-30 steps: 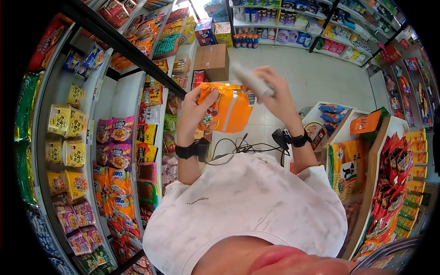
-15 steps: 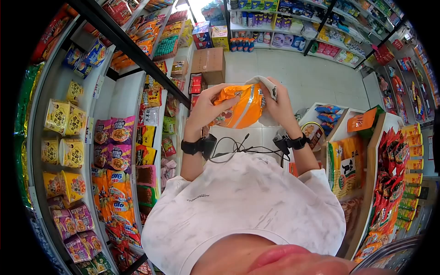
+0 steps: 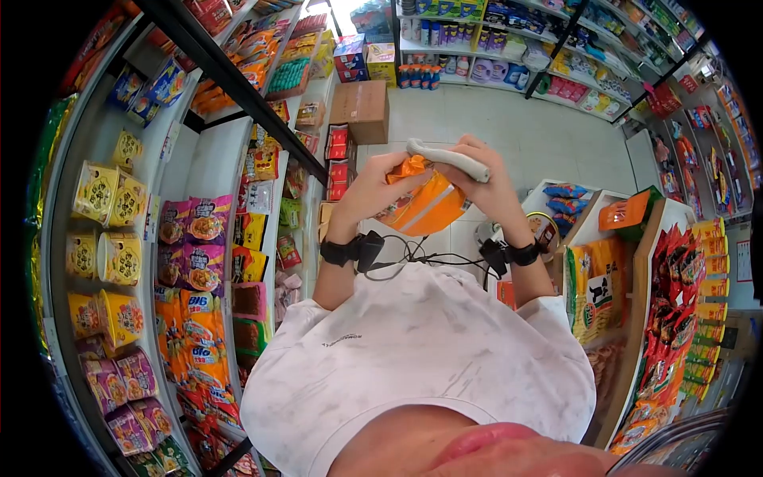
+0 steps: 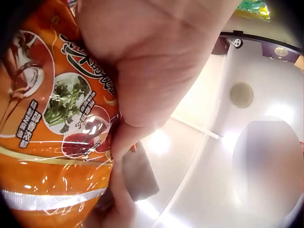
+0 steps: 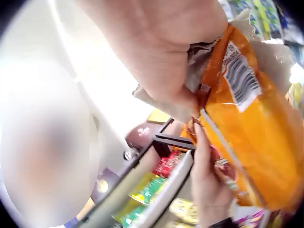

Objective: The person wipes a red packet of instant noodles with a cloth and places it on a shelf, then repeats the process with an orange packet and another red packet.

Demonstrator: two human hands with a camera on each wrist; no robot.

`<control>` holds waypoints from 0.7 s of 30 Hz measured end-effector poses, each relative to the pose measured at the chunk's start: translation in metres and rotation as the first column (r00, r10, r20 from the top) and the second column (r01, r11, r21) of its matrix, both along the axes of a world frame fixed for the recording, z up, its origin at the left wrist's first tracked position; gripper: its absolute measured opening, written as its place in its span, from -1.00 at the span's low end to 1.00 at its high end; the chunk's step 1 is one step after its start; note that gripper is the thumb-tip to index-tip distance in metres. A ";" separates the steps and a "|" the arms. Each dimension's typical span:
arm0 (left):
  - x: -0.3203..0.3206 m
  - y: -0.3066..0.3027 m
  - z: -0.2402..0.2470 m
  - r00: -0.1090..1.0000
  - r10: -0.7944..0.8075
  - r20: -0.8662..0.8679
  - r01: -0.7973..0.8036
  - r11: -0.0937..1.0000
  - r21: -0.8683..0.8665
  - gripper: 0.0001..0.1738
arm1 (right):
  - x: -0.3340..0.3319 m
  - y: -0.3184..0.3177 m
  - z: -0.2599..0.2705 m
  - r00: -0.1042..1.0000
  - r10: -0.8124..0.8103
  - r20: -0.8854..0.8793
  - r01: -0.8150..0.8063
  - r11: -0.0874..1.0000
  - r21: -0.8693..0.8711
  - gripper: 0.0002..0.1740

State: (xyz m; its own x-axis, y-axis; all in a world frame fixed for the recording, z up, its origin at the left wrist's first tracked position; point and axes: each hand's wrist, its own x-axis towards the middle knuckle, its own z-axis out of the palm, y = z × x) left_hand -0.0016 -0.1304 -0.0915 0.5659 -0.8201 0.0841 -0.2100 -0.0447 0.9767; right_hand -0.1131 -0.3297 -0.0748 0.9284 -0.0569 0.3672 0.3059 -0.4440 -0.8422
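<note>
The left hand gripped the side of the orange snack bag, up in front of the chest. The right hand squeezed a grey cloth against the bag's top edge. The bag looked part-way wiped and not yet put back. Left of the hands stood full shelves. Past them lay a white floor and a cardboard box.
</note>
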 end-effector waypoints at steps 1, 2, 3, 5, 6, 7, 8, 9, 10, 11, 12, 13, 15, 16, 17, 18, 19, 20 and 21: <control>0.000 0.001 0.001 1.000 -0.009 0.006 0.009 1.000 0.022 -0.69 | -0.001 -0.001 0.000 0.996 0.016 -0.089 -0.006 0.995 0.104 -0.68; 0.000 0.002 0.002 1.000 -0.021 0.012 0.021 0.999 0.044 -0.70 | -0.002 0.000 0.000 0.984 0.038 -0.177 0.000 0.978 0.207 -0.73; -0.001 0.002 0.004 1.000 -0.027 0.001 0.027 0.998 0.064 -0.70 | -0.003 0.001 -0.001 0.971 0.048 -0.232 0.029 0.948 0.316 -0.74; -0.003 0.004 0.008 0.999 -0.039 -0.021 0.040 0.994 0.101 -0.69 | -0.005 0.004 -0.002 0.938 0.087 -0.335 0.105 0.851 0.515 -0.75; -0.003 0.005 0.008 0.999 -0.043 -0.012 0.044 0.993 0.105 -0.68 | -0.005 0.007 -0.002 0.941 0.098 -0.325 0.119 0.802 0.586 -0.73; -0.003 0.005 0.009 0.999 -0.046 -0.003 0.046 0.993 0.109 -0.68 | -0.004 0.011 -0.002 0.943 0.108 -0.314 0.132 0.747 0.652 -0.72; -0.003 0.006 0.010 0.999 -0.050 0.005 0.049 0.992 0.113 -0.67 | -0.004 0.014 -0.002 0.946 0.117 -0.303 0.144 0.686 0.713 -0.70; -0.004 0.007 0.013 0.999 -0.049 -0.008 0.050 0.993 0.107 -0.67 | -0.005 0.015 -0.003 0.943 0.072 -0.325 0.194 0.674 0.712 -0.69; -0.006 0.007 0.019 0.999 -0.046 -0.020 0.048 0.994 0.099 -0.67 | -0.005 0.016 -0.004 0.937 0.028 -0.347 0.243 0.661 0.710 -0.68; -0.007 0.009 0.021 0.999 -0.041 -0.034 0.044 0.995 0.094 -0.66 | -0.005 0.017 -0.005 0.929 -0.011 -0.371 0.290 0.645 0.707 -0.67; -0.004 0.009 0.016 0.998 -0.051 0.041 0.048 0.996 0.070 -0.66 | -0.004 0.014 -0.004 0.940 -0.065 -0.336 0.271 0.740 0.615 -0.69; 0.000 0.008 0.007 0.992 -0.059 0.115 0.054 0.997 0.047 -0.65 | -0.003 0.010 -0.002 0.949 -0.113 -0.293 0.255 0.821 0.511 -0.71; -0.001 0.008 0.002 0.988 -0.061 0.140 0.053 0.997 0.065 -0.63 | -0.004 0.009 0.004 0.979 -0.149 -0.136 0.182 0.944 0.275 -0.74; -0.004 0.007 0.010 0.994 -0.053 0.098 0.043 0.994 0.102 -0.62 | -0.004 0.012 0.010 0.992 -0.125 -0.022 0.127 0.982 0.141 -0.75; -0.007 0.007 0.014 0.998 -0.034 0.056 0.026 0.990 0.140 -0.61 | -0.003 0.016 0.013 0.993 -0.074 0.089 0.074 0.997 0.001 -0.77; -0.007 0.009 0.011 0.993 -0.063 0.096 0.053 0.993 0.109 -0.61 | -0.002 0.017 0.011 0.996 -0.048 0.070 0.048 0.999 -0.004 -0.76; -0.005 0.010 0.006 0.987 -0.085 0.140 0.073 0.994 0.083 -0.61 | -0.002 0.016 0.007 0.999 -0.014 0.051 0.014 1.000 -0.007 -0.76; -0.003 0.012 0.004 0.977 -0.103 0.186 0.094 0.994 0.057 -0.61 | -0.001 0.017 0.005 0.999 0.022 0.034 -0.022 1.000 -0.012 -0.75; -0.004 0.013 0.007 0.976 -0.111 0.187 0.101 0.993 0.066 -0.61 | -0.003 0.020 0.009 1.000 0.022 -0.006 -0.022 0.999 -0.038 -0.70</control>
